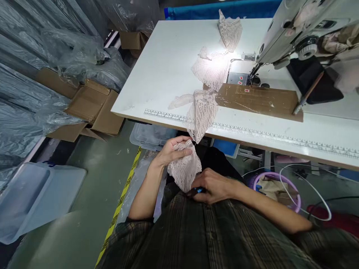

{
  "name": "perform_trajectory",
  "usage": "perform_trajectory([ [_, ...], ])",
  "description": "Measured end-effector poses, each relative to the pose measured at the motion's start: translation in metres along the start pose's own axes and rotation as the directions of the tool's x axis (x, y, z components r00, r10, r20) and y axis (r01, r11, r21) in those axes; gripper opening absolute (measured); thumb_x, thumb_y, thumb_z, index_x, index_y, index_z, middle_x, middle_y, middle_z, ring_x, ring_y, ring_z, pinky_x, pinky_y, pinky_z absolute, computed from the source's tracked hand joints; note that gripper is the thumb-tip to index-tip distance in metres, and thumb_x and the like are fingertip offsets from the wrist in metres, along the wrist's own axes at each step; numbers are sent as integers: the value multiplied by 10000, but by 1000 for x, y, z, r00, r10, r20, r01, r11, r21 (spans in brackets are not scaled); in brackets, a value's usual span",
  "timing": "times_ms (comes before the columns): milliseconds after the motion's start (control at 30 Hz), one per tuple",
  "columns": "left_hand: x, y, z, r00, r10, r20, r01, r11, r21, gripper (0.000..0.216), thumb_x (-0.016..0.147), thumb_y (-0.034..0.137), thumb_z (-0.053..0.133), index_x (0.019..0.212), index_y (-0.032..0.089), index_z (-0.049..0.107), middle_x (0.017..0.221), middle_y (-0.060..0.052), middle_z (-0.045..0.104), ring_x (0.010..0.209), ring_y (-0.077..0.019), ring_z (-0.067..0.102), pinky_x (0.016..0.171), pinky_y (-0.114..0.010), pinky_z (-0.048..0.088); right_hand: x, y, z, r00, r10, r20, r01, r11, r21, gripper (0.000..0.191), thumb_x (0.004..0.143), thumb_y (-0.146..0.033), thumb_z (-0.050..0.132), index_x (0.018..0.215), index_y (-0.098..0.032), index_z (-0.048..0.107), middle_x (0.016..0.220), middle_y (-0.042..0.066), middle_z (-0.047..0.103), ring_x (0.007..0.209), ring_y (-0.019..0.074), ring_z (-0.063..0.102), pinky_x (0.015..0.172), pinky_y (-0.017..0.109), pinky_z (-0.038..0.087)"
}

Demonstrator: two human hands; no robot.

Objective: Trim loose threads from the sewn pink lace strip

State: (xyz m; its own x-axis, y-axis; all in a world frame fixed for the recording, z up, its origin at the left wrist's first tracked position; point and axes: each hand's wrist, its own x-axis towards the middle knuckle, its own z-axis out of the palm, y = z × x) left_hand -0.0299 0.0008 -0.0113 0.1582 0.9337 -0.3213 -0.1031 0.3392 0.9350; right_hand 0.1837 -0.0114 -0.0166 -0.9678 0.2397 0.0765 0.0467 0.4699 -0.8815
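My left hand pinches a pale lace piece at its upper edge, in front of my lap. Close to the lower right of that lace, my right hand is closed around a small dark tool with a blue part, mostly hidden by the fingers. Above, another lace piece hangs over the front edge of the table, its tip close to the held piece. Further lace pieces, one under the lamp light and one behind it, trail back in a chain.
A sewing machine stands at the right, with brown tape on the table before it. A printed ruler runs along the front edge. Open cardboard boxes, a clear bin and a purple-rimmed basket are on the floor.
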Motion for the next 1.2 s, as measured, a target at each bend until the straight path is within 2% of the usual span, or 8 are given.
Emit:
perform_trajectory([
  [100, -4, 2, 2, 999, 11, -51, -7, 998, 67, 465, 657, 365, 842, 1057, 157, 727, 844, -39, 706, 661, -120, 598, 613, -213, 456, -3, 4, -16, 970, 142, -195, -122, 986, 113, 200, 892, -340, 591, 959, -169, 669, 769, 13, 674, 616, 117, 558, 604, 235, 403],
  [200, -7, 3, 5, 997, 31, -67, -24, 995, 98, 327, 709, 367, 810, 947, 151, 749, 890, -53, 717, 752, -142, 624, 683, -221, 473, -1, 14, -28, 860, 325, -394, -253, 941, 225, 385, 989, -469, 408, 944, -167, 643, 735, 9, 616, 623, 123, 520, 596, 243, 392],
  [267, -7, 3, 7, 996, 39, -80, -31, 995, 100, 272, 729, 364, 800, 895, 156, 748, 884, -43, 717, 764, -134, 622, 695, -211, 466, 3, 20, -32, 790, 408, -458, -316, 911, 265, 492, 1015, -513, 292, 919, -166, 628, 705, 6, 576, 620, 128, 501, 598, 253, 379],
  [400, -5, -1, 12, 991, 45, -123, -34, 995, 90, 302, 747, 421, 780, 875, 152, 735, 789, -24, 687, 679, -116, 585, 624, -206, 446, 16, 25, -35, 771, 411, -486, -320, 910, 262, 519, 995, -579, 295, 797, -176, 555, 657, -15, 498, 618, 125, 451, 613, 260, 354],
  [533, -4, -5, 16, 985, 84, -149, -72, 994, 82, 311, 726, 439, 789, 838, 156, 727, 797, -23, 687, 729, -139, 604, 681, -229, 467, 29, 23, -35, 768, 373, -521, -274, 926, 259, 523, 970, -618, 311, 688, -199, 445, 616, -31, 420, 585, 115, 382, 568, 257, 301],
  [700, -4, -3, 21, 978, 109, -179, -104, 994, 38, 298, 718, 437, 792, 807, 159, 727, 800, -22, 694, 735, -138, 606, 703, -235, 458, 36, 23, -31, 675, 423, -604, -278, 905, 322, 537, 969, -623, 304, 702, -195, 490, 583, -33, 405, 544, 116, 376, 559, 266, 296],
  [933, -7, -1, 26, 979, 39, -198, -56, 995, -83, 307, 676, 412, 812, 721, 143, 669, 686, 6, 640, 611, -98, 542, 605, -204, 423, 29, 23, -28, 778, 383, -498, -235, 912, 335, 491, 987, -576, 311, 736, -188, 477, 643, -32, 437, 598, 115, 389, 582, 261, 297],
  [1200, -7, -3, 24, 980, -2, -198, -23, 992, -124, 290, 678, 384, 799, 700, 150, 628, 581, 48, 557, 509, -63, 448, 517, -179, 359, 36, 25, -25, 773, 395, -497, -251, 909, 333, 493, 973, -591, 324, 700, -200, 447, 627, -33, 426, 592, 117, 378, 582, 269, 291],
])
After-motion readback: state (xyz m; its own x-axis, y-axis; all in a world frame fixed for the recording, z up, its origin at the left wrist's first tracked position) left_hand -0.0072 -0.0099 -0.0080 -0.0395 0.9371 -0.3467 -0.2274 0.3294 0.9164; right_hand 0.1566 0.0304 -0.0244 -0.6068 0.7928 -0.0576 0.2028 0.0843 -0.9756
